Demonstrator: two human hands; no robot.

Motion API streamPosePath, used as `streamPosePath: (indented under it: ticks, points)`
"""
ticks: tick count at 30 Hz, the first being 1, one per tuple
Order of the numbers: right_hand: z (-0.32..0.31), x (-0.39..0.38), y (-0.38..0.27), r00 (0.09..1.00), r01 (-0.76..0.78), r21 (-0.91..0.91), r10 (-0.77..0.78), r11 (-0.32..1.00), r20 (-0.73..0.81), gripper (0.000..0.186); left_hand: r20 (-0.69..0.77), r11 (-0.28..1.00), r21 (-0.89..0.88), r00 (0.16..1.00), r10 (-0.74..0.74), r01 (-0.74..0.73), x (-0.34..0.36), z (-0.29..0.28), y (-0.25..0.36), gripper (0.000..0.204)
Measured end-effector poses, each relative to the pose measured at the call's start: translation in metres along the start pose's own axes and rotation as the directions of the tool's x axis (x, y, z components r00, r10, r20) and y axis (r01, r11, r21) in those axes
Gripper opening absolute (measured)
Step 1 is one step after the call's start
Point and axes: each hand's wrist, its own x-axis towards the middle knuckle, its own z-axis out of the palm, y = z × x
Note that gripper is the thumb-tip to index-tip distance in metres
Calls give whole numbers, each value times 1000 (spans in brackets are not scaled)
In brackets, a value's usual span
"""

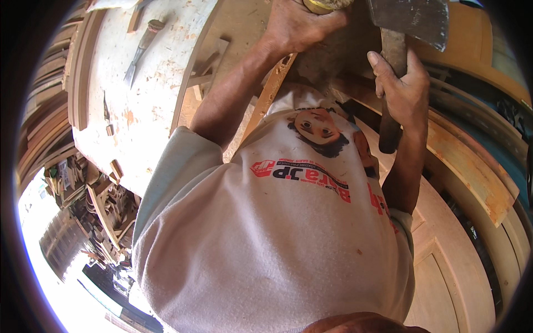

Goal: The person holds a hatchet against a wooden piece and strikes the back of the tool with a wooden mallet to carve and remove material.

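My right hand (402, 89) is closed around the dark wooden handle of a hatchet (413, 21). Its broad, grey, worn metal head is at the upper right, and the handle's end hangs below my fist. Beside it at the top edge, my left hand (302, 25) grips a round object with a yellow rim and a rough, light-brown top (319, 6). Most of that object is cut off by the frame, so its kind cannot be made out. The hatchet head is raised just to the right of it, apart from it.
On the white worktop (166, 72) at the left lie a chisel (144, 50) and a thin dark tool (106, 114). Wood scraps (108, 216) are heaped below it. A panelled wooden door (438, 283) and stacked boards (477, 172) stand at the right.
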Motion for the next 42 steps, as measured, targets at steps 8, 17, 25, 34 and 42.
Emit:
streamPosePath:
  ticks: [8, 17, 25, 34, 42]
  points:
    - [-8, 17, -77, 885, 416, -59, -419, 907, -205, 30, -62, 994, 104, 998, -30, 37, 6, -8, -6, 16]
    - [-17, 11, -97, 924, 325, -481, -382, 814, -23, 33, 30, 975, 74, 976, -214, 211, 6, -13, -15, 27]
    - [-23, 3, -101, 866, 410, -255, -462, 875, -190, 18, 258, 984, -11, 951, -168, 177, 6, 10, 6, 32]
    - [-17, -22, -43, 900, 282, -646, -429, 709, -77, 18, 389, 979, 203, 915, -109, 30, 8, 15, 15, 41]
    - [-41, -23, -67, 871, 317, -95, -329, 944, -365, 16, 427, 991, -135, 902, 60, -2, 15, 13, -28, 37]
